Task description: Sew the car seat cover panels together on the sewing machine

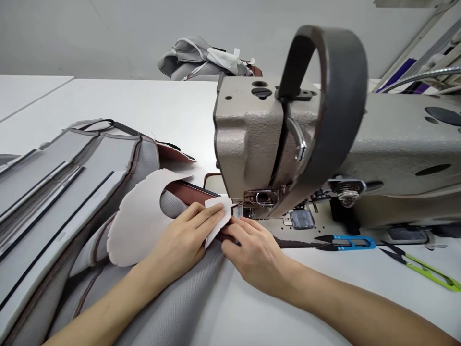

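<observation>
My left hand lies on the grey mesh fabric, fingers together, pressing a small white fabric piece toward the presser foot of the beige sewing machine. My right hand rests just right of it, fingertips pinching the dark red seam edge under the white piece, close to the needle. A larger white scalloped piece lies left of my left hand.
Stacked grey panels with black stripes fill the left of the white table. Blue thread snips and green thread snips lie right of the machine bed. A grey fabric heap sits at the back.
</observation>
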{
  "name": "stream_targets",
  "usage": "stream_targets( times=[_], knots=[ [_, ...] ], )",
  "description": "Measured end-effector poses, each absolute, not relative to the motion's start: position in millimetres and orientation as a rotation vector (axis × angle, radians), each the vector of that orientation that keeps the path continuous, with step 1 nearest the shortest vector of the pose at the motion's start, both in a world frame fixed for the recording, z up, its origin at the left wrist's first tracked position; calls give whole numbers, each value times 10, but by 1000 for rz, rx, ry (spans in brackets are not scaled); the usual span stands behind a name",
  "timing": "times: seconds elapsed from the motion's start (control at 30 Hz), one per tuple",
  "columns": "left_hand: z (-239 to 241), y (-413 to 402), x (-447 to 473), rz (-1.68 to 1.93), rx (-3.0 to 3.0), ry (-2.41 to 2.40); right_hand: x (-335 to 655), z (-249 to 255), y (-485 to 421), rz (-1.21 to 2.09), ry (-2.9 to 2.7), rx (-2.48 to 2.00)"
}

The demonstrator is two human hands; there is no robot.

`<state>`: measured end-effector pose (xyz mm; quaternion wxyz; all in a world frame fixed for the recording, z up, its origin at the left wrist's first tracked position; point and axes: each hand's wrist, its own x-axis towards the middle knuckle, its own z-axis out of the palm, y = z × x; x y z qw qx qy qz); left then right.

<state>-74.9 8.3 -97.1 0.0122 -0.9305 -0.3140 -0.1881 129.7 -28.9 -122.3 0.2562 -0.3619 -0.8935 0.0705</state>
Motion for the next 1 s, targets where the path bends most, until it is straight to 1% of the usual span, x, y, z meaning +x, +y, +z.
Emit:
stream_targets(
  times=[0.2,0.47,0.6,0.83,1.0],
  knots=[
    [-993,83,-748,-573,-2969,-1000,1311,-1192,-307,165,-2428,-989],
    [-943,106,-707,-481,-2986,-1026,1308,-1202,-337,34,-2373,-975],
    [-941,141,-685,-462,-3005,-1063,1333,-1157,-307,35,-2420,-992],
    [-993,249,-427,-528,-3071,-1077,1605,-1155,-228,-63,-2430,-933],
    [-980,201,-268,-519,-3042,-1049,1757,-1203,-297,-66,-2367,-920]
  ],
)
